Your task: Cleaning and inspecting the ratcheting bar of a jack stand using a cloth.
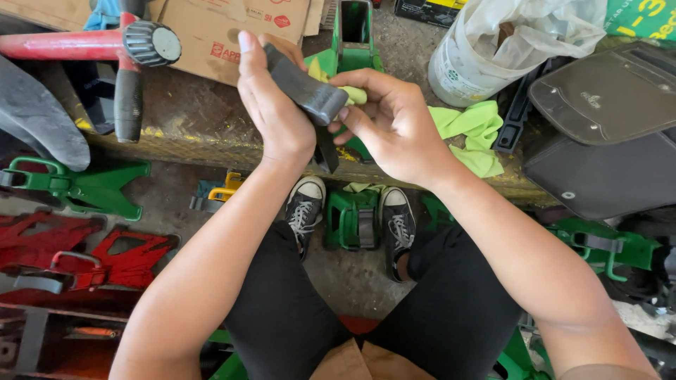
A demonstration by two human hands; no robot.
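My left hand [271, 105] grips a dark grey metal piece [303, 88], a flat wedge-shaped bar that narrows downward. My right hand [391, 123] meets it from the right, thumb and fingers pressing a yellow-green cloth [355, 95] against the bar's end. Both hands are raised above my knees. More of the same yellow-green cloth [475, 134] lies on the ledge to the right of my right hand. My black trousers and black-and-white sneakers [304, 207] show below.
Green jack stands lie on the floor: one [77, 184] at left, one [352, 218] between my feet, one [598, 246] at right. Red stands [105, 257] lie lower left. A red jack handle with black knob [134, 42], cardboard, a white bucket [468, 67] and a dark case [605, 134] are behind.
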